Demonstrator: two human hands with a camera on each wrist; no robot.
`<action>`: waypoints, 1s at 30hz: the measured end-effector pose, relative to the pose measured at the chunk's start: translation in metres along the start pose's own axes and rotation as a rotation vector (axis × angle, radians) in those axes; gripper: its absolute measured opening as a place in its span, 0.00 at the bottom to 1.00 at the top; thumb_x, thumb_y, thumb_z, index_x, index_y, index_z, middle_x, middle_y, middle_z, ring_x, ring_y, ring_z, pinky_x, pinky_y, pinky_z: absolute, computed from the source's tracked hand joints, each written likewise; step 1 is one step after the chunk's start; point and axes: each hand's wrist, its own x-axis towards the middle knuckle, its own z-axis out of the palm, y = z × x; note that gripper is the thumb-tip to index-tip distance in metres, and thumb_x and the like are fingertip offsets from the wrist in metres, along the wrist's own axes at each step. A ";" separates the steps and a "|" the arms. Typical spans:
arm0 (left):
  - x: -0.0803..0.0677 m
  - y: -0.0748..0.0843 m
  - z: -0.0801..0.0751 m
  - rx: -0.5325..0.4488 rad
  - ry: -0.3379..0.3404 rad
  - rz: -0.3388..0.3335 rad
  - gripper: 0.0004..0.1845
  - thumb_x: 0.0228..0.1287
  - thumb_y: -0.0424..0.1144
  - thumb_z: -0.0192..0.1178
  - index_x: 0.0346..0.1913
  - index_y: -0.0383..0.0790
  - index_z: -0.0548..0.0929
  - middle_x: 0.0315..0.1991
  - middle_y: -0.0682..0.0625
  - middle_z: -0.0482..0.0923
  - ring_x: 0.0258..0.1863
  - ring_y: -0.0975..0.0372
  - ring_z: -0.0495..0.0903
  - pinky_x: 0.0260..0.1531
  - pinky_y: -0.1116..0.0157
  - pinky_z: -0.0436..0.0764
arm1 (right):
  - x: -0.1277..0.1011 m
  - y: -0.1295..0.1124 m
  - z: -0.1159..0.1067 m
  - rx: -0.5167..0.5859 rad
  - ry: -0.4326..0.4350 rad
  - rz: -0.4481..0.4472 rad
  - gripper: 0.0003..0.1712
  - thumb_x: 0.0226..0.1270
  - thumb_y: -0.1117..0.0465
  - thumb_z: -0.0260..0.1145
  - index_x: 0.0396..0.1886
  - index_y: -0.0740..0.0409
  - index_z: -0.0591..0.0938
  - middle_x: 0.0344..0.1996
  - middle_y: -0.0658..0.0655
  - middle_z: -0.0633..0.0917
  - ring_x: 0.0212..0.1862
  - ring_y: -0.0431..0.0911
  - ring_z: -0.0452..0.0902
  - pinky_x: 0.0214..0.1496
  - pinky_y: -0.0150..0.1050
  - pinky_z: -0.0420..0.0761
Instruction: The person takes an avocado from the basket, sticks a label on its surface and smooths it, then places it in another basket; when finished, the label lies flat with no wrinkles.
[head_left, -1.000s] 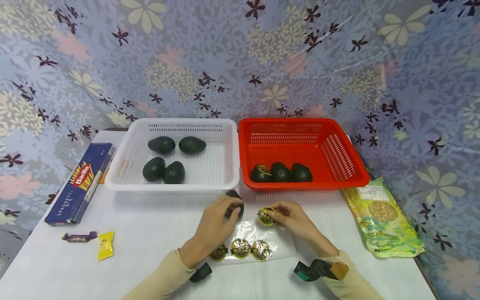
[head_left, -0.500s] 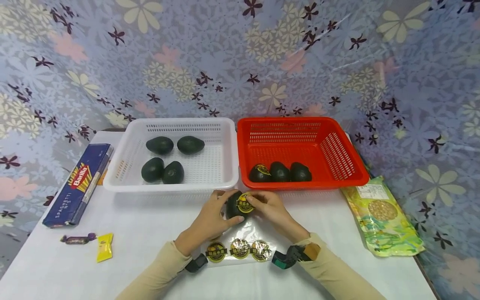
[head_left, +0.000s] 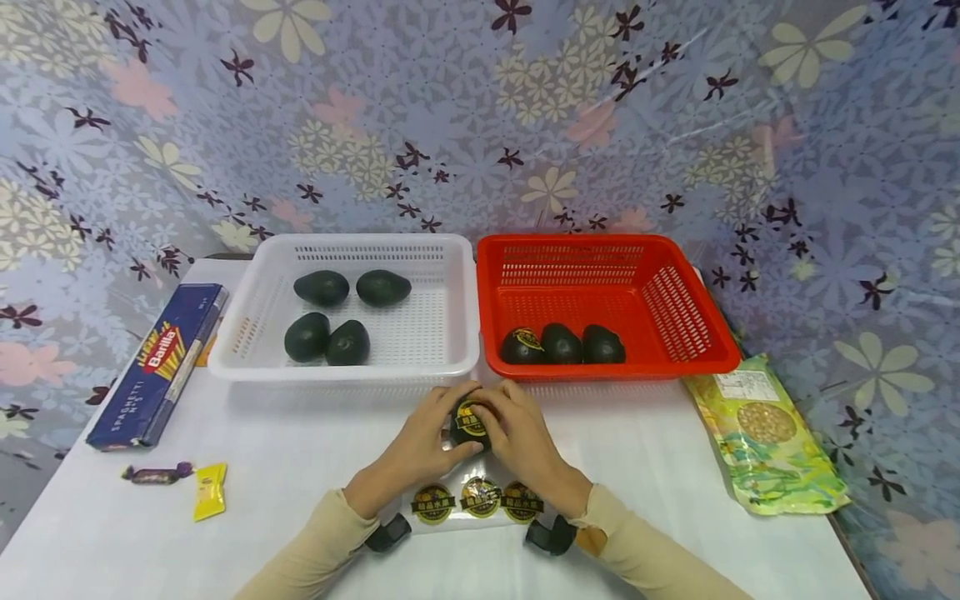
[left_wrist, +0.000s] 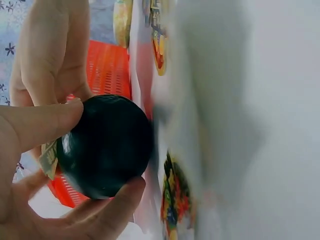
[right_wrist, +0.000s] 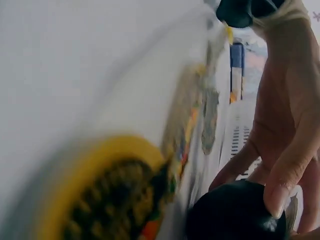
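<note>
Head view: at the 6 o'clock edge of the white desk point(head_left: 300, 467), the left hand point(head_left: 420, 446) cups a dark avocado point(head_left: 467, 423), fingers curled round its left side; the right hand point(head_left: 517, 437) wraps its right side, thumb on a gold-and-black sticker point(head_left: 471, 422) laid on the fruit; the step in hand looks like smoothing that label down, and the next move calls for firm rubbing over a pebbled, rounded skin so the edges do not lift; a glossy clear sheet point(head_left: 480, 498) with three round stickers lies just at 6 o'clock of the hands; the perforated red basket point(head_left: 712, 350) at 1 o'clock holds three avocados, the white basket point(head_left: 240, 350) at 11 o'clock four

Left wrist view: thumb and fingers point(left_wrist: 45, 120) clasp the matt, near-black, egg-shaped avocado point(left_wrist: 107, 145), a label edge peeping at 9 o'clock

Right wrist view: a fingertip point(right_wrist: 280, 192) presses the avocado point(right_wrist: 235, 212); a blurred yellow sticker point(right_wrist: 110, 195) sits at 8 o'clock
</note>
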 end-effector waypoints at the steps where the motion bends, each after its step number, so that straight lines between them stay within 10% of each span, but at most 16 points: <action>1: -0.001 0.000 0.000 0.002 -0.007 0.009 0.43 0.56 0.39 0.74 0.74 0.49 0.66 0.62 0.44 0.73 0.61 0.53 0.76 0.61 0.48 0.79 | -0.002 -0.001 0.000 -0.011 0.027 0.006 0.13 0.65 0.63 0.71 0.48 0.60 0.83 0.33 0.52 0.77 0.32 0.38 0.69 0.33 0.28 0.74; 6: -0.004 -0.002 0.003 -0.014 -0.039 0.029 0.40 0.59 0.39 0.72 0.74 0.52 0.67 0.70 0.42 0.68 0.67 0.49 0.73 0.64 0.45 0.76 | -0.006 0.000 -0.002 -0.024 0.076 0.058 0.16 0.59 0.58 0.77 0.35 0.57 0.76 0.25 0.51 0.74 0.26 0.36 0.65 0.25 0.25 0.67; 15: -0.010 -0.008 -0.001 -0.179 -0.146 -0.049 0.33 0.74 0.43 0.57 0.78 0.51 0.60 0.80 0.34 0.50 0.78 0.40 0.56 0.66 0.44 0.74 | 0.001 0.022 -0.016 0.314 -0.321 0.184 0.13 0.61 0.60 0.75 0.38 0.55 0.78 0.26 0.51 0.80 0.29 0.35 0.73 0.32 0.27 0.76; 25: -0.008 -0.015 0.000 -0.226 -0.071 -0.046 0.28 0.77 0.34 0.51 0.76 0.43 0.64 0.77 0.34 0.59 0.77 0.43 0.59 0.75 0.41 0.60 | 0.012 0.047 -0.013 0.589 -0.500 0.326 0.09 0.65 0.65 0.70 0.36 0.65 0.78 0.25 0.49 0.79 0.26 0.39 0.75 0.27 0.29 0.77; 30: -0.006 -0.011 0.003 -0.144 -0.124 -0.051 0.30 0.80 0.40 0.46 0.79 0.37 0.54 0.80 0.38 0.51 0.80 0.46 0.53 0.77 0.44 0.57 | 0.022 0.051 -0.016 0.550 -0.570 0.351 0.09 0.66 0.62 0.70 0.36 0.63 0.79 0.25 0.47 0.77 0.27 0.38 0.73 0.28 0.28 0.76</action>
